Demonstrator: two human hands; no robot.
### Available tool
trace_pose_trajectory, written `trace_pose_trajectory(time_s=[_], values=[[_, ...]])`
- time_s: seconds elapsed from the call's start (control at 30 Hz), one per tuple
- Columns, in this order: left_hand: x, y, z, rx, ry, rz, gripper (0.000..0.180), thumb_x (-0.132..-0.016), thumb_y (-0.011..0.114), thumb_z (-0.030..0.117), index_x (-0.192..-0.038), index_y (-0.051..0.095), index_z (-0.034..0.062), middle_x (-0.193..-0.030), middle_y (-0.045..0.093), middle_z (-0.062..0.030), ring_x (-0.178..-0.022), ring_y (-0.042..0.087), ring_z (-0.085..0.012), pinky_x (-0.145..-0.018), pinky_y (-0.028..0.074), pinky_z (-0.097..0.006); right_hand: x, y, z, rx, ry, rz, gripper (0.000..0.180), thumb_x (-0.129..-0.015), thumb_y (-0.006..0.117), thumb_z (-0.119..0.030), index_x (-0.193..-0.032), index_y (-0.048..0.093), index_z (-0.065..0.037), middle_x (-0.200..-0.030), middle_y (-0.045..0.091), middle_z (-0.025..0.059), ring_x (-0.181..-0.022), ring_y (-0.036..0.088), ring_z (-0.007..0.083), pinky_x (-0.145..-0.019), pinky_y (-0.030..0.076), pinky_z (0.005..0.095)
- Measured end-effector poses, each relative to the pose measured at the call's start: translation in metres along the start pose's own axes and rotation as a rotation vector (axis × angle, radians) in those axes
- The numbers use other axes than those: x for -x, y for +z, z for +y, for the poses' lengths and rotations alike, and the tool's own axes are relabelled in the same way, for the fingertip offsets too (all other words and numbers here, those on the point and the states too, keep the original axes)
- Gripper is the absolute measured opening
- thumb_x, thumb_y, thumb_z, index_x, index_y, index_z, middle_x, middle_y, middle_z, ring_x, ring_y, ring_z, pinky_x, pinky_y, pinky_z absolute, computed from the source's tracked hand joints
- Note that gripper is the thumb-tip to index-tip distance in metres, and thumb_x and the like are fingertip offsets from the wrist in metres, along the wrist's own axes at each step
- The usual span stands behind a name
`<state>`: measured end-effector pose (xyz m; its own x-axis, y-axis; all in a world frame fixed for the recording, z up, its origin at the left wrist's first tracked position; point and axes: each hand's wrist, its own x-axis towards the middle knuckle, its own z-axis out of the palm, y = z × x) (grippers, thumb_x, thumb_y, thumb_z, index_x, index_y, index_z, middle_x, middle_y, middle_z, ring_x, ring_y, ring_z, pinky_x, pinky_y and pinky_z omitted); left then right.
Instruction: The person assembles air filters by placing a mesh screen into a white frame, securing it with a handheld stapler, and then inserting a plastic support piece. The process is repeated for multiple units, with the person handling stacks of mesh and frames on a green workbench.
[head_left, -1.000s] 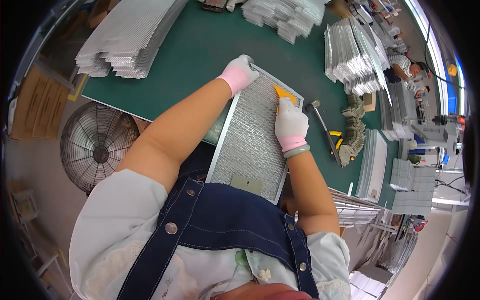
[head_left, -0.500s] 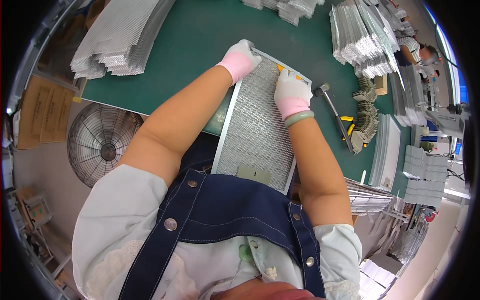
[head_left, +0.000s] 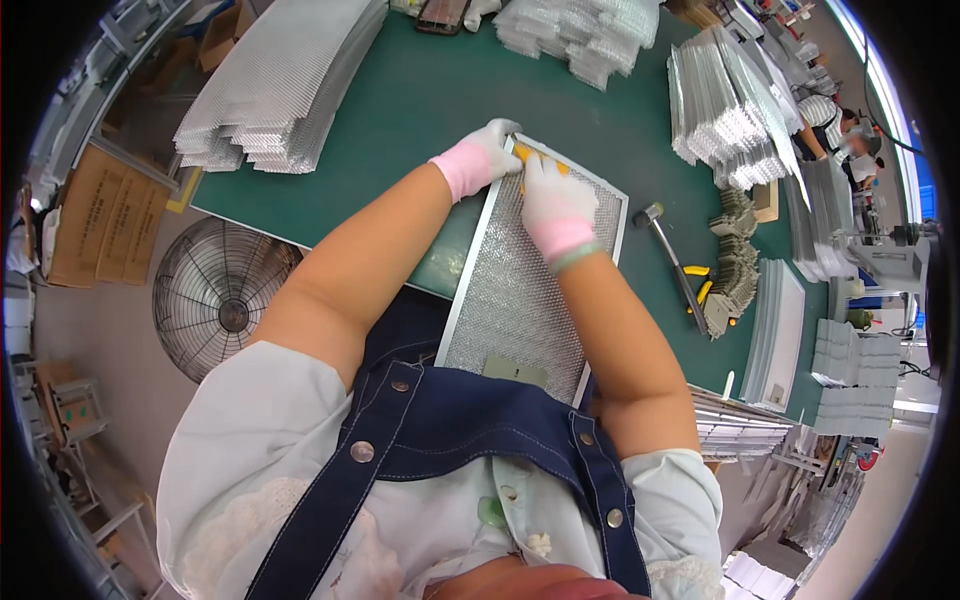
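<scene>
A framed metal mesh panel (head_left: 515,290) lies lengthwise before me, its near end against my apron. My left hand (head_left: 482,160), in a white glove with a pink cuff, is closed around its far left corner. My right hand (head_left: 557,208), gloved the same way, grips a flat orange-yellow tool (head_left: 524,153) against the panel just inside the far frame edge. The fingers cover most of that tool, so its exact kind cannot be made out. A small grey-green plate (head_left: 515,370) sits on the mesh near my apron.
On the green table (head_left: 420,90), a hammer (head_left: 672,250) and yellow-handled pliers (head_left: 697,271) lie to the right, beside a row of small metal brackets (head_left: 738,255). Mesh sheets (head_left: 290,80) are stacked at the far left, more (head_left: 725,110) at right. A floor fan (head_left: 232,315) stands left.
My right hand has slid left along the panel's far edge with the orange-yellow tool, closer to my left hand. The left hand keeps its corner. The whole view has shifted slightly.
</scene>
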<state>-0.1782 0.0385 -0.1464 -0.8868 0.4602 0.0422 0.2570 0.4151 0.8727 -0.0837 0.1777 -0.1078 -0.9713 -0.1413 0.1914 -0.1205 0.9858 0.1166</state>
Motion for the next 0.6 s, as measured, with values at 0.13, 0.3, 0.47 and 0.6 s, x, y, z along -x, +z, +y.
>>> trace_pose_trajectory(time_s=[0.13,0.3,0.47,0.6], values=[[0.003,0.002,-0.009,0.338,-0.123,0.031,0.067,-0.079,0.071,0.012,-0.138,0.044,-0.0059,-0.124,0.059,-0.0216,-0.114,0.058,-0.0261,-0.100,0.046,-0.033,0.075,-0.035,0.036,-0.213,-0.031,0.241,0.032,-0.083,0.060,-0.007,-0.115,0.058,-0.008,-0.097,0.068,0.0109,-0.070,0.068,0.0297,-0.062,0.055,0.0421],[0.036,0.011,0.022,0.275,-0.129,0.188,0.060,-0.085,0.066,0.011,-0.135,0.042,-0.0084,-0.125,0.056,-0.0207,-0.116,0.056,-0.0254,-0.101,0.044,-0.032,0.174,-0.003,0.110,-0.091,0.338,0.190,0.050,-0.090,0.061,-0.025,-0.131,0.052,0.001,-0.125,0.060,0.0195,-0.113,0.057,0.0394,-0.096,0.046,0.0468],[0.042,0.002,0.038,0.400,-0.055,0.187,0.053,-0.088,0.062,0.007,-0.135,0.041,-0.0068,-0.125,0.055,-0.0170,-0.116,0.054,-0.0220,-0.100,0.043,-0.031,0.187,0.015,0.130,-0.075,0.303,0.295,0.051,-0.092,0.056,-0.031,-0.131,0.053,0.002,-0.133,0.054,0.0251,-0.128,0.045,0.0450,-0.109,0.033,0.0515],[0.062,-0.040,0.122,0.407,0.250,0.280,0.054,-0.089,0.061,0.003,-0.138,0.039,-0.0053,-0.127,0.054,-0.0147,-0.116,0.053,-0.0183,-0.100,0.042,-0.029,0.144,0.011,0.164,0.018,0.401,0.335,0.041,-0.089,0.060,-0.025,-0.121,0.060,0.000,-0.129,0.057,0.0227,-0.124,0.048,0.0422,-0.106,0.037,0.0500]])
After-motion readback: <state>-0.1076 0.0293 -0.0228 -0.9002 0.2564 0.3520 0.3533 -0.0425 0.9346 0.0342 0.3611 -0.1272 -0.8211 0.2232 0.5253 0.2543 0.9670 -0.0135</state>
